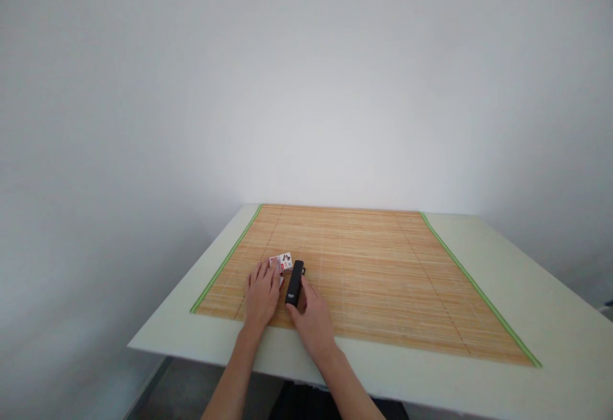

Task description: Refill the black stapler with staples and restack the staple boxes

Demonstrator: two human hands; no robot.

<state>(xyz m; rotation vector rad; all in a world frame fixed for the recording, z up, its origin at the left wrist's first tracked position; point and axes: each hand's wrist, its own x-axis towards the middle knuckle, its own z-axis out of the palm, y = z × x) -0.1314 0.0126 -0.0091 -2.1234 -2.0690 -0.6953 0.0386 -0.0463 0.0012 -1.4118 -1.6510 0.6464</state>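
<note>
A small white box with red and black print lies on the bamboo mat near its left front part. My left hand rests flat on the mat with its fingers stretched out, fingertips touching the box. A slim black rectangular object lies just right of the box. My right hand grips the near end of this black object with thumb and fingers closed round it.
The mat has green edge strips and lies on a pale table. A plain white wall stands behind the table's far edge. The table's left edge drops off close to my left arm.
</note>
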